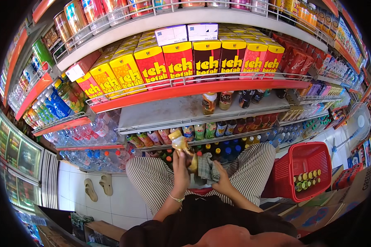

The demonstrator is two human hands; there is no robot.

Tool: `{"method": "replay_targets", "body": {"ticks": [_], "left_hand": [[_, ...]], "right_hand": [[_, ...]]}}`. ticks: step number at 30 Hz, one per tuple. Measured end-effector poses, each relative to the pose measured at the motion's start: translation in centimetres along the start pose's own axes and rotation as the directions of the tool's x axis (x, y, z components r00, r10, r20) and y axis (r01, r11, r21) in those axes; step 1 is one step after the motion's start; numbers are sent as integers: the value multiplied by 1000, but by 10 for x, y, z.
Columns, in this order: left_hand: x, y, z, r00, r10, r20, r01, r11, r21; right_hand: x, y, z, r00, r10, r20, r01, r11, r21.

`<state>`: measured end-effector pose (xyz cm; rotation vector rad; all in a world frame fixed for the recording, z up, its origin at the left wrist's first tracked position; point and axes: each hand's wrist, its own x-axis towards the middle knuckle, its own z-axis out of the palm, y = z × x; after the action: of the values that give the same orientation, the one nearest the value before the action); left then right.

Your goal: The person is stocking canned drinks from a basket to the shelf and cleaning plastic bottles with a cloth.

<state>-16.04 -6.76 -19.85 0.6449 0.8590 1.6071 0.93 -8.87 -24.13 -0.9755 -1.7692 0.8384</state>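
Observation:
My left hand [181, 174] grips a small drink bottle [185, 154] with a pale gold cap, tilted in front of my lap. Bunched in my right hand [224, 180] is a grey-green checked cloth [207, 169], held close beside the bottle's lower end. Whether cloth and bottle touch is hard to see. Ahead of my knees, a grey metal shelf [160, 108] carries a few similar bottles, among them a gold-capped coffee bottle [209, 103] near the front rail. Much of that shelf's left part is bare and stained.
A red plastic basket [281, 179] with several capped bottles stands at my right. Tea cartons [207, 58] fill the shelf above, and drink bottles [210, 130] line the one below. Sandals [105, 185] lie on the tiles at left; a fan [360, 121] stands far right.

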Motion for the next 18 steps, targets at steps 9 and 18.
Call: {"method": "replay_targets", "body": {"ticks": [9,18], "left_hand": [[-8,-17,-3,985,-159,68,154,986,66],[16,7,-38,998,-10,-59,8,999,-39]], "right_hand": [[40,-35,-11,959,-203,-196,202,979,-25],[9,-35,-11,963,-153,223,112,976,186]]}}
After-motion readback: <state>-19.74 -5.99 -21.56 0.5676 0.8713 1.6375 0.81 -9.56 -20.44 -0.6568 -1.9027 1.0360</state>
